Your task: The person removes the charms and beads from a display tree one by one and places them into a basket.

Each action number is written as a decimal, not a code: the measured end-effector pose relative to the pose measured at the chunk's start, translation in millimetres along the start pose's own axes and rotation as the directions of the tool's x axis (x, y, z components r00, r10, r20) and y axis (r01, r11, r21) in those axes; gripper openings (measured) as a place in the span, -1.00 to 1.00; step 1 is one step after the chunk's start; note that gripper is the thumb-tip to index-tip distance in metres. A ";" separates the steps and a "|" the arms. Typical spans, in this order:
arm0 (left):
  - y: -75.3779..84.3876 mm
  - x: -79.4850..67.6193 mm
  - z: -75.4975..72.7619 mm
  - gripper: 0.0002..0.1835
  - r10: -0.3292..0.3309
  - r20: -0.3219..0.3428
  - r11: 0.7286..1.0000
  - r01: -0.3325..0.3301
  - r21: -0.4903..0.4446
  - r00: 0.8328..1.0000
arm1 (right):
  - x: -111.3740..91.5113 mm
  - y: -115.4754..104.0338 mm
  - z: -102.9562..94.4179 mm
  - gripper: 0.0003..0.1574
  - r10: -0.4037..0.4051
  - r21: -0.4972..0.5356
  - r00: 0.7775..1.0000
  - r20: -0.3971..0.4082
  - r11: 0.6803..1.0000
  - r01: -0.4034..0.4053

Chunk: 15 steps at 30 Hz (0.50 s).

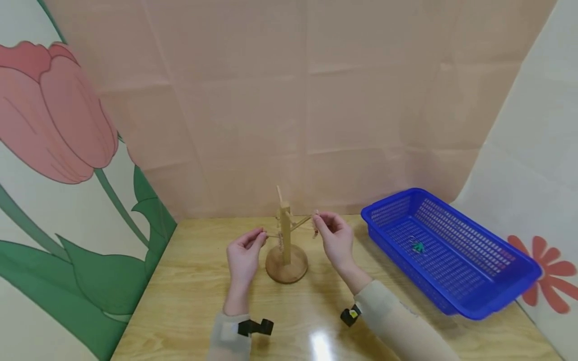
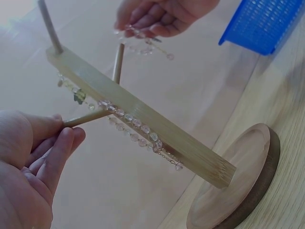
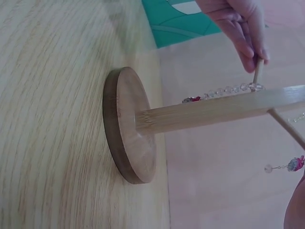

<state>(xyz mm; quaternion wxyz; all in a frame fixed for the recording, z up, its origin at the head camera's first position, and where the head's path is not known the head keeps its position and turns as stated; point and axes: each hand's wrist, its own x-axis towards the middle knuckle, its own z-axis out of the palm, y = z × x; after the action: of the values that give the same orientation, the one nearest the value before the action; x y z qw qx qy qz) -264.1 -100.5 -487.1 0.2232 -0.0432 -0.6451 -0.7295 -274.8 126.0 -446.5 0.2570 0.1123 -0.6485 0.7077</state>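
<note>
A wooden peg stand (image 1: pixel 286 238) with a round base (image 1: pixel 286 273) stands upright on the table. My left hand (image 1: pixel 244 255) pinches the tip of its left peg (image 2: pixel 86 118) between thumb and fingers. A pale pink bead bracelet (image 2: pixel 138 125) hangs on that peg, against the post. My right hand (image 1: pixel 336 238) holds a second clear bead bracelet (image 2: pixel 143 50) at the tip of the right peg (image 1: pixel 301 222). From this bracelet dangles a pink and silver charm (image 3: pixel 295 164). Greenish beads with a dark charm (image 2: pixel 79 97) hang higher on the post's far side.
To the right sits a blue plastic basket (image 1: pixel 451 296) with a small green beaded item (image 1: pixel 418 247) inside. A beige cloth backdrop (image 1: pixel 293 100) rises behind the wooden table (image 1: pixel 180 301). Printed flower panels flank both sides.
</note>
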 end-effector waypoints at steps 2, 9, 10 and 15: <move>-0.2 -0.2 0.0 -0.82 -0.004 -0.003 1.000 0.004 -0.004 1.000 | 0.5 0.2 -0.9 -0.78 -0.001 0.000 1.000 0.003 1.000 0.001; 1.7 -1.0 0.4 -0.77 -0.030 -0.004 0.999 0.030 -0.010 1.000 | 2.1 0.4 -4.3 -0.77 -0.003 0.016 1.000 -0.001 1.000 0.003; 1.7 -1.0 0.6 -0.77 -0.030 -0.001 1.000 0.030 -0.009 1.000 | 2.3 0.4 -5.1 -0.77 -0.001 0.015 1.000 -0.003 1.000 0.002; 1.7 -1.0 0.8 -0.77 -0.018 0.001 1.000 0.018 -0.007 1.000 | 3.7 0.4 -8.8 -0.77 -0.004 -0.018 1.000 -0.014 1.000 0.004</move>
<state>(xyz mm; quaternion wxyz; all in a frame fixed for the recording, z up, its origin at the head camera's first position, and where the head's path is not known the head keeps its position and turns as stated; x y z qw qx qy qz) -262.7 -99.5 -485.8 0.2159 -0.0386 -0.6430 -0.7338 -276.6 135.4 -446.1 0.2638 0.1063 -0.6530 0.7019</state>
